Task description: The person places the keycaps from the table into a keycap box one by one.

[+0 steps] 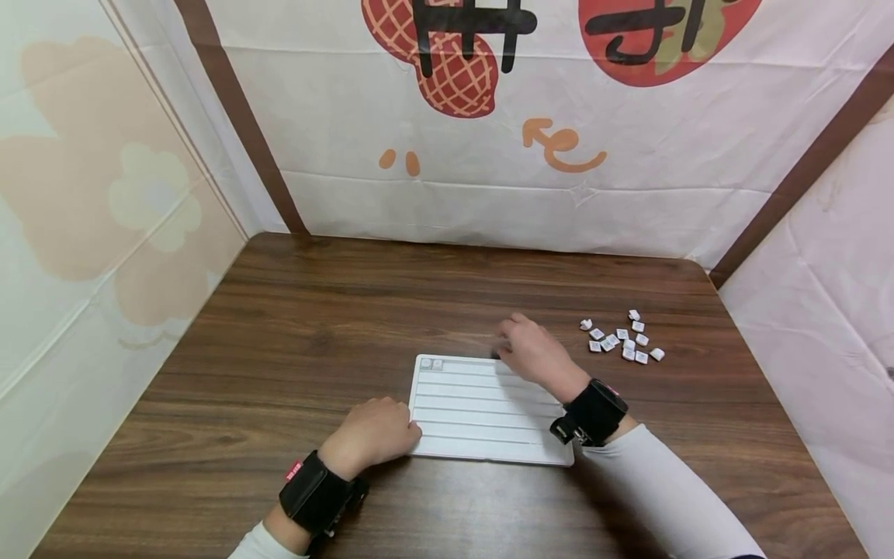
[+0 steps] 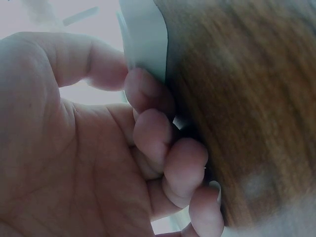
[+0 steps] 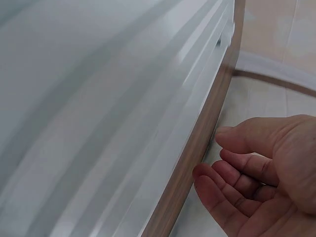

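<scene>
White tiles too small for reading, black lettering cut off at the top edge.

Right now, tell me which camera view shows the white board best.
The head view: it shows the white board nearly whole, lying flat. The left wrist view catches only a small part of it; the right wrist view shows its striped surface close up, cut off by the frame.

Room between right grip and tiles; left grip blocks board near left.
</scene>
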A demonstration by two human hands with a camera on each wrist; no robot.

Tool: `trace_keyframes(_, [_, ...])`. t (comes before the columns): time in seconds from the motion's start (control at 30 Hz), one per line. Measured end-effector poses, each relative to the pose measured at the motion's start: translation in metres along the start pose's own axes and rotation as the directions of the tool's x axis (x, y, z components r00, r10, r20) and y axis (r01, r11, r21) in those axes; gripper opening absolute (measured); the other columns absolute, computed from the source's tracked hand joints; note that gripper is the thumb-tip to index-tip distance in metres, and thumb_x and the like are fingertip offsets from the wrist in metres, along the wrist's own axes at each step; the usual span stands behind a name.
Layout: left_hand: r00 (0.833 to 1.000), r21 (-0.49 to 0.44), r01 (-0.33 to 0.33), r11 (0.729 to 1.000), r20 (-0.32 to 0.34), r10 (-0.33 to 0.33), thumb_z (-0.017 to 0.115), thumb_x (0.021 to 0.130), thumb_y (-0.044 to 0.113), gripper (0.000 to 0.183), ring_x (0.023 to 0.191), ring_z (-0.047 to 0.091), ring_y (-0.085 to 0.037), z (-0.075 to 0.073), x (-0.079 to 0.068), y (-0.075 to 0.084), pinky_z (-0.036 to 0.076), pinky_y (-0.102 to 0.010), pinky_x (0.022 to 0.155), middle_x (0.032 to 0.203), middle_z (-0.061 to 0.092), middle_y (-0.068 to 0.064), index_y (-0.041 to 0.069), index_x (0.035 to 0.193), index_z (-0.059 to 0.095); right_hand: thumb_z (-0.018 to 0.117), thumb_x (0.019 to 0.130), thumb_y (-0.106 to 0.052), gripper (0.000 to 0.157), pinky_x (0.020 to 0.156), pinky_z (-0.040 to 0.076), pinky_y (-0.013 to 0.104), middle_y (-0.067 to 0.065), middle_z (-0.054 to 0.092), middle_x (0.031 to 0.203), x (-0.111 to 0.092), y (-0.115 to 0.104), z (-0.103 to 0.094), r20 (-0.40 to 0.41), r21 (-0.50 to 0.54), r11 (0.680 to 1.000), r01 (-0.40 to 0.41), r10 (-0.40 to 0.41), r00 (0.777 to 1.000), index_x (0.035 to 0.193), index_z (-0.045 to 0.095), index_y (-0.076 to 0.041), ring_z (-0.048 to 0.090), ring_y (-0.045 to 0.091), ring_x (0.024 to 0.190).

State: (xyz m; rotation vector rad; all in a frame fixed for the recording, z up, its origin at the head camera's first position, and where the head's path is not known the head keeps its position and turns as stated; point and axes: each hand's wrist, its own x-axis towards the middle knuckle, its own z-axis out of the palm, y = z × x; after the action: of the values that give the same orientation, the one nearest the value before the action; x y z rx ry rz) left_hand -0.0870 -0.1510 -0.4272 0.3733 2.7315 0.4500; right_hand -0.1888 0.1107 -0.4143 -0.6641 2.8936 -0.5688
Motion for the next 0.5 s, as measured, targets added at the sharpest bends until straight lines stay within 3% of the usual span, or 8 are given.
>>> trace_keyframes(0.23, [1.000,0.006,0.004,1.000,0.000,-0.004,0.052,0.088,0.020,0.028,0.061,0.047,-0.021,0.000,0.000,-0.001,0.040,-0.039,0.056,0.067,0.053,-0.003,0.011,0.062,0.056,0.067,0.095,-0.013,0.031,0.079,0.053,0.040,0.013,0.060,0.118,-0.014,0.026,-0.012,-0.027,0.001,0.998,-0.070,0.070,0.997,0.124,0.065,-0.005,0.065,0.027,0.100])
trace_keyframes(0.5, [1.000,0.004,-0.002,1.000,-0.001,0.002,0.052,0.088,0.020,0.027,0.061,0.047,-0.020,-0.001,-0.001,-0.001,0.040,-0.039,0.056,0.067,0.053,-0.003,0.012,0.063,0.056,0.070,0.093,-0.013,0.030,0.077,0.052,0.044,0.014,0.061,0.117,-0.025,0.055,-0.019,-0.082,-0.054,0.994,-0.097,0.093,0.992,0.122,0.066,-0.005,0.065,0.028,0.095])
